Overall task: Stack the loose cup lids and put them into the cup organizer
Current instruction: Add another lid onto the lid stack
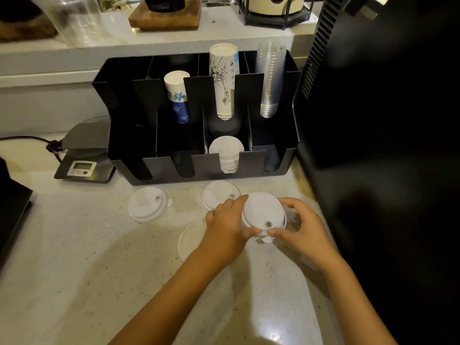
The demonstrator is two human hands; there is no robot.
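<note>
Both hands hold a small stack of white cup lids [262,211] just above the counter, in front of the black cup organizer [278,160]. My left hand [225,227] grips its left rim and my right hand [302,226] its right rim. A loose white lid [149,204] lies on the counter to the left. Another lid [219,194] lies just behind my left hand. A flat lid [189,241] is partly hidden under my left wrist. A stack of white lids [227,151] stands in the organizer's third front slot.
The organizer's rear slots hold a blue-printed cup stack [178,95], a tall white cup stack [224,78] and clear plastic cups [270,78]. A digital scale [83,168] sits left of it. A tall black appliance [385,120] walls off the right side.
</note>
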